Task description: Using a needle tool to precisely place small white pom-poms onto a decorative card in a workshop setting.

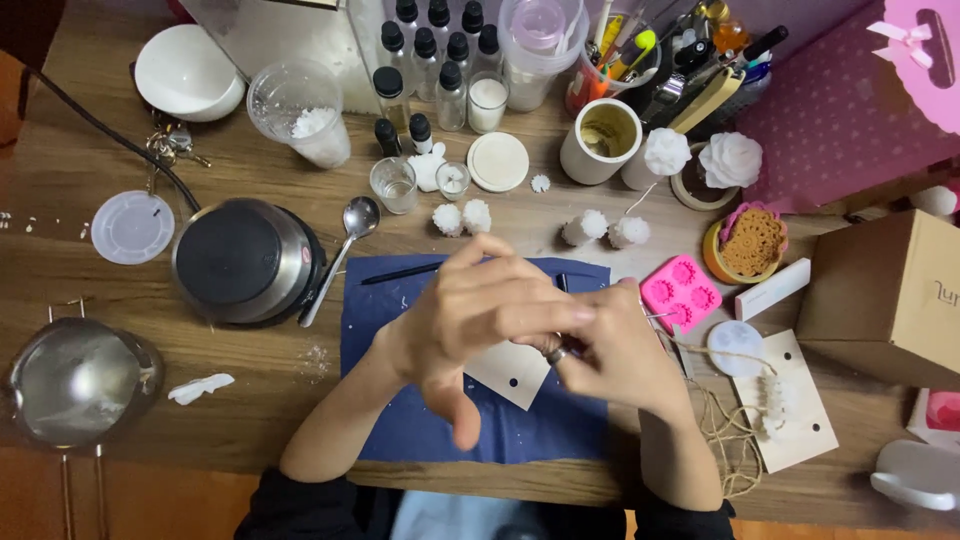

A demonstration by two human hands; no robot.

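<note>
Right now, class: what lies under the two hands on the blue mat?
Under the left hand and right hand lies a pale card with small dark holes, resting on the blue mat. The hands cover most of the card, and what the fingers pinch cannot be seen.

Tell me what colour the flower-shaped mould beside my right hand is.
The mould is bright pink, seen clearly in the head view, just past the right hand.

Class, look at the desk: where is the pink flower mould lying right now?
In the head view the pink flower mould lies on the wooden desk, just right of the right hand and the blue mat, below the small orange bowl.
</note>
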